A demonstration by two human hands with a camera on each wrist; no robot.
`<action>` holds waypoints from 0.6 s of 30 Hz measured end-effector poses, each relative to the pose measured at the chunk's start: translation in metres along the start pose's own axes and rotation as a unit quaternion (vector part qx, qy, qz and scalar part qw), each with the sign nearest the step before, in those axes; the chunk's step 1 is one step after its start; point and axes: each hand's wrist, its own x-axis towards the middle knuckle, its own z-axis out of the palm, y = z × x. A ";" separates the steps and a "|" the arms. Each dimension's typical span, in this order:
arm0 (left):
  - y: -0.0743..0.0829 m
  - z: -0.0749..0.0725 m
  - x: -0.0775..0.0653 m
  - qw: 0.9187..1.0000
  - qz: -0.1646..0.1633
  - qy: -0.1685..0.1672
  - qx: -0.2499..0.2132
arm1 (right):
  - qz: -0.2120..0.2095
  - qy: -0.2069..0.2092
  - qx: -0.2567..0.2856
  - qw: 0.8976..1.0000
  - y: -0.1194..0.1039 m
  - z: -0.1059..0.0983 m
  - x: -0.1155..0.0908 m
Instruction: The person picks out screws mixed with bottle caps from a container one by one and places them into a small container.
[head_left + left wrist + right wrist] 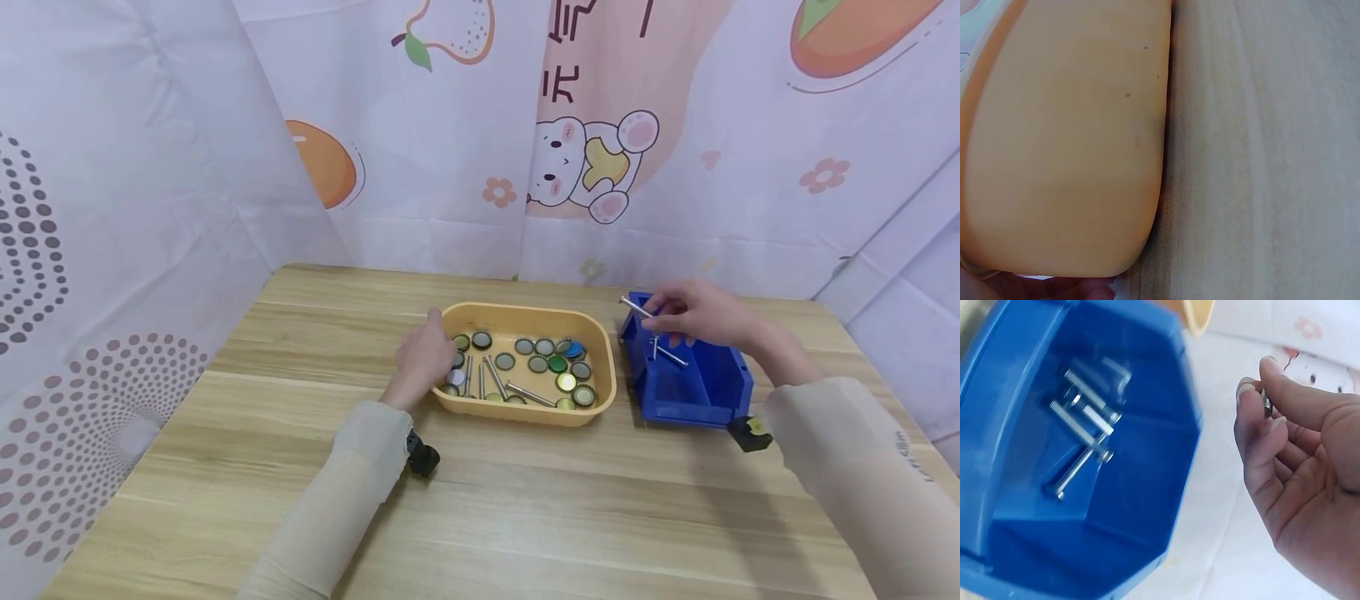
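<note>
Over the blue bin (693, 387), my right hand (701, 312) pinches a silver bolt (636, 307) between thumb and fingertips. In the right wrist view only a short piece of that bolt (1266, 403) shows between the fingertips. Several more bolts (1079, 431) lie loosely across one another on the bin's floor. My left hand (425, 358) grips the left end of a yellow tray (517, 408) by its rim. In the left wrist view the tray's side wall (1066, 137) fills much of the picture, with fingers at its end. Inside the tray are several bolts (531, 393) and bottle caps (538, 364).
Both containers stand on a wood-grain table (525, 508), the bin to the right of the tray. A printed white curtain (435, 167) hangs behind the table's back edge. Small black cameras (422, 457) are strapped at both wrists.
</note>
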 end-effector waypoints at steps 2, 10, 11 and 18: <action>0.000 -0.001 0.000 1.000 -0.002 -0.002 -0.003 | 0.010 -0.002 -0.003 1.000 0.006 -0.002 0.000; 0.000 -0.001 0.000 1.000 -0.007 -0.004 -0.006 | 0.042 -0.009 -0.036 0.998 0.028 -0.009 -0.005; 0.000 -0.001 0.000 1.000 -0.006 -0.003 -0.006 | 0.043 -0.011 -0.041 0.998 0.030 -0.010 -0.006; -0.001 -0.001 0.000 1.000 -0.003 -0.003 -0.009 | 0.036 -0.009 -0.065 0.997 0.033 -0.010 -0.010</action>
